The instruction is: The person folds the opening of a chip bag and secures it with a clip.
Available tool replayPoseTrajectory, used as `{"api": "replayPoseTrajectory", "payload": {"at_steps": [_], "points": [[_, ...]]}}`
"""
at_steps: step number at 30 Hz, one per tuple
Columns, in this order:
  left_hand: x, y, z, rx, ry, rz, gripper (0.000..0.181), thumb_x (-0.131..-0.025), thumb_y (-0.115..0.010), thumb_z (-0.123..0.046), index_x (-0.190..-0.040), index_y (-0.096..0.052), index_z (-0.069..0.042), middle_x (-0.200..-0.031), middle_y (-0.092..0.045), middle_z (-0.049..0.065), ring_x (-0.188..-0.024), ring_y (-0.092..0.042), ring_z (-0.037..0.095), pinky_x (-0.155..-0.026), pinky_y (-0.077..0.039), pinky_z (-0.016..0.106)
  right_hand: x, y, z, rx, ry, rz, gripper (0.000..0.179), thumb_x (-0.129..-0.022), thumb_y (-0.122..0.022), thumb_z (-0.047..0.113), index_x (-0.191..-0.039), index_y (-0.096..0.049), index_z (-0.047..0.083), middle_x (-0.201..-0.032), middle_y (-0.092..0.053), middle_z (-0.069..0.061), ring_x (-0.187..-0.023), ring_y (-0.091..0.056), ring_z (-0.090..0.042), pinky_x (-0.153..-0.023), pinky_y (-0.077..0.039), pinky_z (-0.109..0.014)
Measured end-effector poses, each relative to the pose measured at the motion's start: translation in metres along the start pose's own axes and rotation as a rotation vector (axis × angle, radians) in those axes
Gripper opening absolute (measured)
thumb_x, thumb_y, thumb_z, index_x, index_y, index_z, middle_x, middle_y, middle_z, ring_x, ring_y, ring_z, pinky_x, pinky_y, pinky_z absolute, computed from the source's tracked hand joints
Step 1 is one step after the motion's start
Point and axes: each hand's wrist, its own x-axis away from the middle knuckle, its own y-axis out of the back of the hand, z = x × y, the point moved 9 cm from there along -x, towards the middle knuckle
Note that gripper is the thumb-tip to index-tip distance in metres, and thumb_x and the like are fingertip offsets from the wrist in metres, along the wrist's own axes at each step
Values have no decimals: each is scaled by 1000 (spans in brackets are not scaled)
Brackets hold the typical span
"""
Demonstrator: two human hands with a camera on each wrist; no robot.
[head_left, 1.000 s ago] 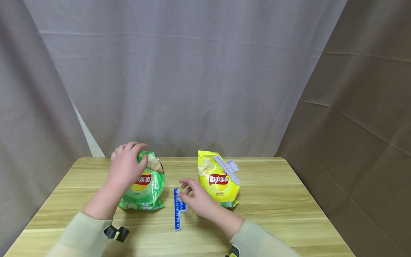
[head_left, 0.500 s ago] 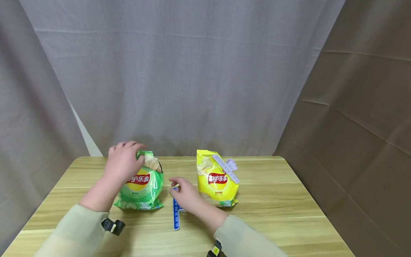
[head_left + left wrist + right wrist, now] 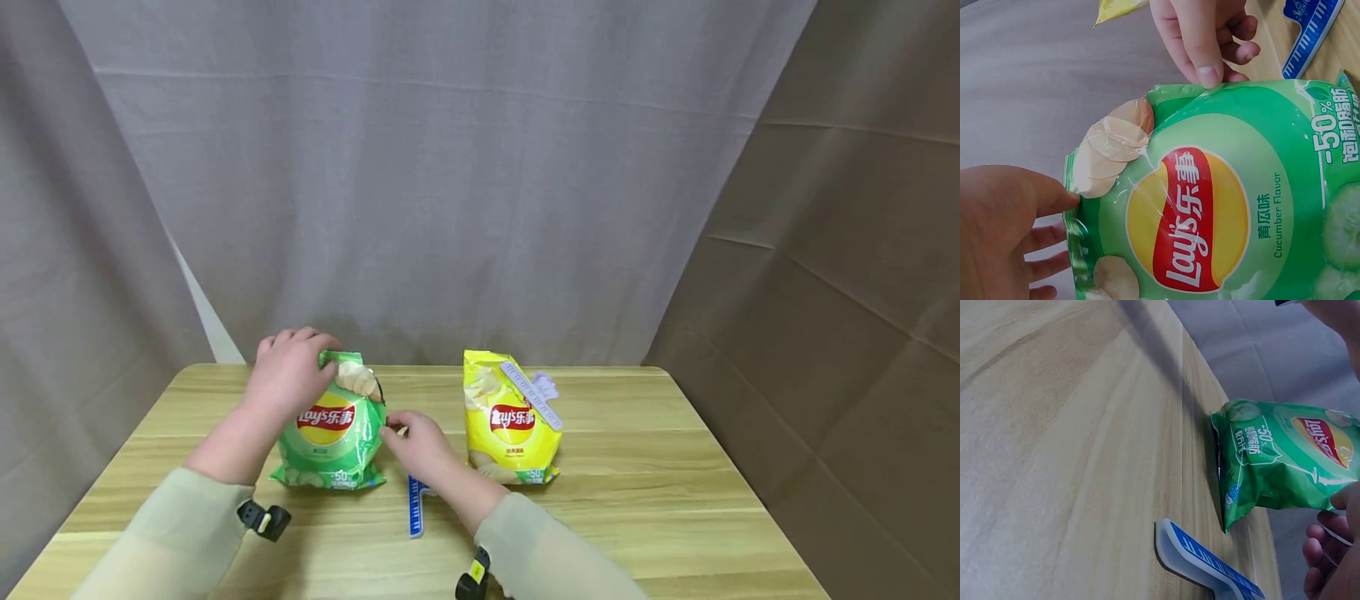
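A green bag of potato chips (image 3: 330,458) stands upright on the table's left side, its upper right corner slanting away. My left hand (image 3: 288,371) pinches the bag's top edge, thumb in front, as the left wrist view shows (image 3: 1004,231). At the bag's right side edge, my right hand (image 3: 420,446) pinches the film between thumb and forefinger; its other fingers curl loosely. Beneath the right forearm lies a blue bag clip (image 3: 416,512) with a piano-key pattern, its upper part hidden by that hand in the head view.
To the right stands a yellow bag of potato chips (image 3: 487,450), with a lilac bag clip (image 3: 531,396) fastened slantwise across its top right corner. The wooden table (image 3: 637,500) ends at a grey curtain (image 3: 480,208) behind, and brown cloth (image 3: 847,333) hangs at the right.
My right hand has moved left from beside the yellow bag, passing over the blue clip, to the green bag's right edge. My left hand stays at that bag's top.
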Motion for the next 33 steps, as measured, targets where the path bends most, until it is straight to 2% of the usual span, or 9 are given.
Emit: {"api": "replayPoseTrajectory", "payload": {"at_steps": [14,23,33], "points": [[-4,1,4,56,43,3,22,-97,-61,-18,-114,-68,-8,-126,-60,18,-123,-45,45,-104,-26,65,-6,0,-7,19,-41,-32,18,-98,-62,25,-103,-74,12,-93,-68,5,-76,-53,-7,-73,-49,-28],[-6,2,5,58,46,9,20,-97,-62,-19,-113,-68,-9,-125,-60,17,-122,-45,44,-104,-26,65,-6,0,-10,26,-35,-56,19,-98,-63,25,-105,-75,12,-102,-72,1,-91,-61,-11,-86,-52,-34],[-8,0,5,80,28,18,20,-98,-61,-17,-115,-68,-9,-122,-63,15,-120,-47,42,-105,-25,64,-5,5,-11,21,-48,-58,19,-98,-63,25,-107,-75,13,-101,-71,2,-86,-59,-9,-83,-52,-33]]}}
